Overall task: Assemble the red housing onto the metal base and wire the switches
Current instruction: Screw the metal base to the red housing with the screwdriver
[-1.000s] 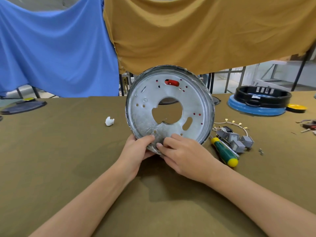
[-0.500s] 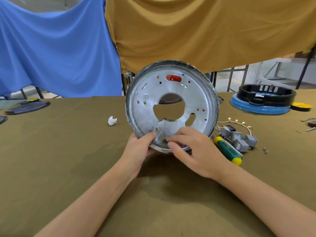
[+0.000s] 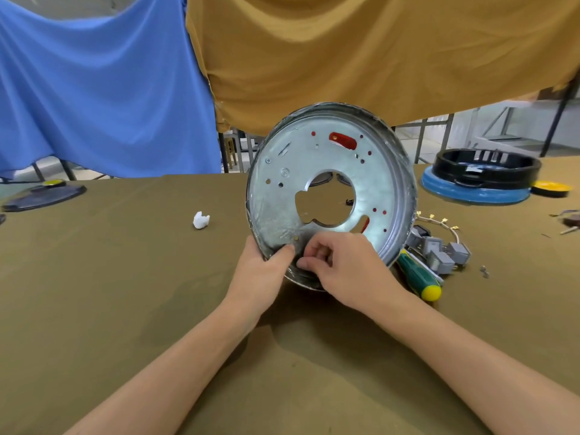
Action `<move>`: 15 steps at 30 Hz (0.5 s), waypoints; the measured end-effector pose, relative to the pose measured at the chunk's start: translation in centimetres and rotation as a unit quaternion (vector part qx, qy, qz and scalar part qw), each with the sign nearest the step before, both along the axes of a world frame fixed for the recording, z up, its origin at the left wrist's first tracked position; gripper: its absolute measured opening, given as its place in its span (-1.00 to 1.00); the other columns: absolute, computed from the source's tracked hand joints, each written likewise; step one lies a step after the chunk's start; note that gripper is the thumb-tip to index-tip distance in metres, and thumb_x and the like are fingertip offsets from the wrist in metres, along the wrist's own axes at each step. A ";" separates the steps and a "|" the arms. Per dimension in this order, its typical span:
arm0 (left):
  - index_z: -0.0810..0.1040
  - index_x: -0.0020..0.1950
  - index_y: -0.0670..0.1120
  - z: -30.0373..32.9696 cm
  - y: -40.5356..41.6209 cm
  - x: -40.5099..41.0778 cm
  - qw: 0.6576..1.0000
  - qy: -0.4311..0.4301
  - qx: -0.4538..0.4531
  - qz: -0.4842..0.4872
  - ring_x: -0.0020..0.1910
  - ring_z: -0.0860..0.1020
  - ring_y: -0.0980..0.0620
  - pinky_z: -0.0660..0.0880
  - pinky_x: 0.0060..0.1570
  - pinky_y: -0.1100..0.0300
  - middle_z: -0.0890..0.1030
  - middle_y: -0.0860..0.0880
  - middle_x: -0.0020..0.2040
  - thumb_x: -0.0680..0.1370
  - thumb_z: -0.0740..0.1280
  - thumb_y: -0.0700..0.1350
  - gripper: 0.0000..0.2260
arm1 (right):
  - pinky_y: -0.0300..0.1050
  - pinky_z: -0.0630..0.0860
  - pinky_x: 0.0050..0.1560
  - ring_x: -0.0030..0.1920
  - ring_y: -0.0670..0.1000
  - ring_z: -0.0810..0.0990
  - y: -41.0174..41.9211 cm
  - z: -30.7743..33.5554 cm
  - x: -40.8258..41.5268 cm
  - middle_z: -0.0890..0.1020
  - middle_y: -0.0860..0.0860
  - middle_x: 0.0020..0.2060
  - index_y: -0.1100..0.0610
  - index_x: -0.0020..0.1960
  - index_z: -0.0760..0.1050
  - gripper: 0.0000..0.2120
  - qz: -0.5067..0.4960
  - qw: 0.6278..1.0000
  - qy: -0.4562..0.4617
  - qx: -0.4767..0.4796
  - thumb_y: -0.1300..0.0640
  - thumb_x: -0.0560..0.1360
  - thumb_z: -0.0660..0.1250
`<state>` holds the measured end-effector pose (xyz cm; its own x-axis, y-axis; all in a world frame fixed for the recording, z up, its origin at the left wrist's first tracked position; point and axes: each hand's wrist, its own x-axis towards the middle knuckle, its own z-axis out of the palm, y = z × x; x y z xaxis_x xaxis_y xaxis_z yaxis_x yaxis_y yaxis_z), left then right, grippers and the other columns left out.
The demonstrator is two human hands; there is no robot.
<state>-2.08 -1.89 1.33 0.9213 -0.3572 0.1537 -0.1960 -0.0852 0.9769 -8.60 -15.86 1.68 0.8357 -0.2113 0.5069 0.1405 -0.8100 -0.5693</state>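
Olive cloth covers the table (image 3: pixel 94 293). One metal base (image 3: pixel 329 196), red housing showing through its slots, stands on edge at centre. The left hand (image 3: pixel 260 277) grips its seven-o'clock rim; the right hand (image 3: pixel 348 271) has fingers curled at the lower rim, pinching something too small to tell. Loosened, the base could roll onto the one screwdriver (image 3: pixel 419 274) and roughly four grey switches (image 3: pixel 439 252) at four o'clock.

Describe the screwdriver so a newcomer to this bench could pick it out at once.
Start at the round metal base that both hands hold upright on the olive table. Just to its lower right, beside the right hand, lies the screwdriver. Its dark green handle with a yellow end cap sets it apart from the grey switches next to it.
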 end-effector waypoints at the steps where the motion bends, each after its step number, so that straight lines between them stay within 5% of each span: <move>1: 0.54 0.31 0.00 0.0 0.0 0.0 1.000 -0.003 0.003 0.003 0.17 0.62 0.05 0.51 0.28 -0.05 0.66 0.04 0.17 0.38 0.37 0.09 -0.49 | -0.23 0.47 -0.29 -0.37 -0.11 0.53 0.1 0.0 0.0 0.58 -0.10 -0.42 0.02 -0.21 0.59 -0.89 -0.003 1.000 -0.006 -0.007 0.05 0.46 0.48; 4: 0.56 0.29 0.01 0.0 0.0 -0.1 1.000 0.003 -0.004 0.007 0.16 0.63 0.03 0.52 0.27 -0.06 0.67 0.04 0.15 0.39 0.38 0.04 -0.54 | -0.06 0.53 -0.20 -0.32 -0.07 0.56 0.3 0.0 -0.1 0.61 -0.10 -0.38 0.05 -0.17 0.58 -0.90 -0.006 0.999 -0.016 -0.039 0.06 0.48 0.45; 8: 0.54 0.32 0.00 -0.1 0.1 0.0 0.999 0.044 -0.026 -0.007 0.19 0.63 -0.04 0.50 0.30 -0.10 0.68 0.01 0.18 0.41 0.39 -0.02 -0.54 | -0.33 0.41 -0.30 -0.35 -0.16 0.51 -0.2 0.2 -0.4 0.58 -0.11 -0.39 0.04 -0.18 0.59 -0.87 0.022 1.000 -0.003 -0.010 0.02 0.47 0.48; 15: 0.54 0.32 -0.03 -0.4 0.3 0.2 0.998 0.050 -0.027 -0.018 0.17 0.64 -0.04 0.52 0.28 -0.10 0.69 -0.01 0.16 0.51 0.39 -0.12 -0.63 | -0.24 0.48 -0.31 -0.35 -0.12 0.53 -0.3 0.2 -0.7 0.59 -0.07 -0.40 0.02 -0.21 0.56 -0.82 0.023 1.000 0.016 0.014 -0.02 0.42 0.53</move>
<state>-1.83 -1.60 0.97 0.9197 -0.3843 0.0807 -0.0984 -0.0268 0.9948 -9.26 -16.12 1.88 0.8605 -0.1866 0.4740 0.1580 -0.7868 -0.5966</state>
